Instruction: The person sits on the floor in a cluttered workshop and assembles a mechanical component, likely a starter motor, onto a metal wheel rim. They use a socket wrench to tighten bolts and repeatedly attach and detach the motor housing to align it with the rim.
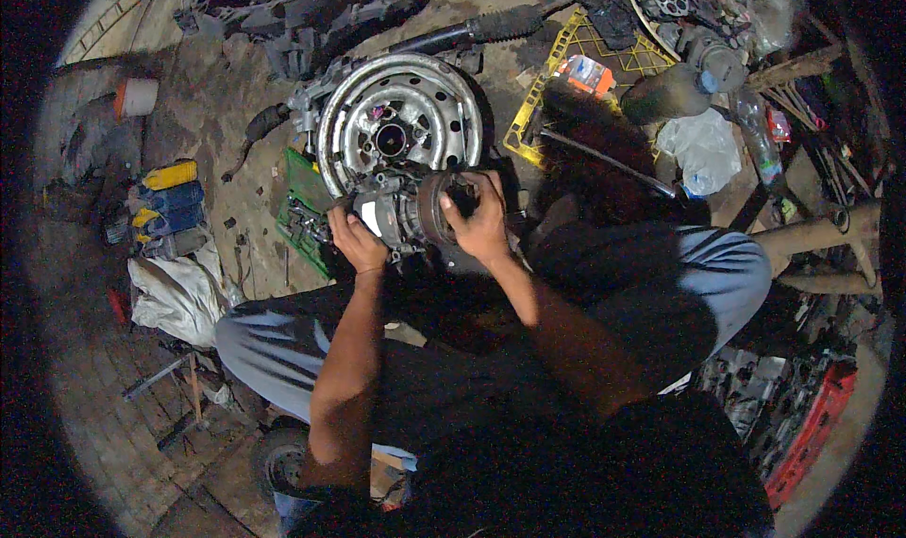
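Both my hands grip a car air-conditioning compressor (404, 215), a grey metal cylinder with a white label and a brown, grooved pulley (432, 208) on its right end. My left hand (359, 240) is closed around the left end of the body. At the pulley end, my right hand (482, 222) wraps the rim with thumb and fingers. The compressor lies on its side between my hands, in front of a silver steel wheel rim (462, 99). Whether it rests on the rim's near edge or is held above it, I cannot tell.
A green tray (300, 175) with small metal parts sits left of the rim. Beyond lies a black strut (444, 40). To the right are a yellow plastic crate (536, 99), a long metal bar (604, 160) and a clear plastic bag (700, 151). A red toolbox (810, 434) stands at lower right.
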{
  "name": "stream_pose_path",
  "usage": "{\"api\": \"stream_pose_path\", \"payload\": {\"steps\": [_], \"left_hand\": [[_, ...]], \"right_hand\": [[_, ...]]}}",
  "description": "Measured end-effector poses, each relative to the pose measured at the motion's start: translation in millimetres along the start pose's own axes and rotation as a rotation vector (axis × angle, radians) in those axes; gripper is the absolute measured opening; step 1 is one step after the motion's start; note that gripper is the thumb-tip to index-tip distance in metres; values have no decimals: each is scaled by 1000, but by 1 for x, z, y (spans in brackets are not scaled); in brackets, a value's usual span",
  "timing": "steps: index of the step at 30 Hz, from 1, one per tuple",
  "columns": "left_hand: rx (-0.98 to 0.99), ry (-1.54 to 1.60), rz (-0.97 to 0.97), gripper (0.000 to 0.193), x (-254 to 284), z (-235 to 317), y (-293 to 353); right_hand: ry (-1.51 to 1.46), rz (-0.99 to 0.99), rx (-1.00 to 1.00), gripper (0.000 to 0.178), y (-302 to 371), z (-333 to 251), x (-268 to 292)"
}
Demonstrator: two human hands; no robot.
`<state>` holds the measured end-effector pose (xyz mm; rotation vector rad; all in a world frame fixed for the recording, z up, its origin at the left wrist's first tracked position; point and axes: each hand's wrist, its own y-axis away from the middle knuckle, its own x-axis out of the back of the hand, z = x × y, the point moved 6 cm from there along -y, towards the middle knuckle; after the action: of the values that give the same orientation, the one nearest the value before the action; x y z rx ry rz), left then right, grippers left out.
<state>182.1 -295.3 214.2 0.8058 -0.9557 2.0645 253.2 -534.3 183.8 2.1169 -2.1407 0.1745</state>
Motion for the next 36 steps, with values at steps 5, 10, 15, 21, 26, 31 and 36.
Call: {"api": "stream_pose_path", "payload": {"steps": [5,10,15,21,26,31,36], "left_hand": [[-60,-25,42,34,-1,4,2],[-143,-115,151,32,2,-6,8],[-94,-8,91,29,1,8,1],[-37,25,32,27,8,16,-3],[-85,8,79,29,5,14,-6],[-30,4,66,29,7,18,-5],[-89,-18,104,25,10,17,-4]], "right_hand": [[25,-37,136,40,-5,-4,5],[21,-32,148,46,9,-19,-1],[143,14,112,50,18,-31,-14],[-66,97,0,45,29,-21,-15],[15,209,-27,36,19,-12,-17],[106,235,-3,36,20,-3,-16],[104,222,-67,35,21,6,-20]]}}
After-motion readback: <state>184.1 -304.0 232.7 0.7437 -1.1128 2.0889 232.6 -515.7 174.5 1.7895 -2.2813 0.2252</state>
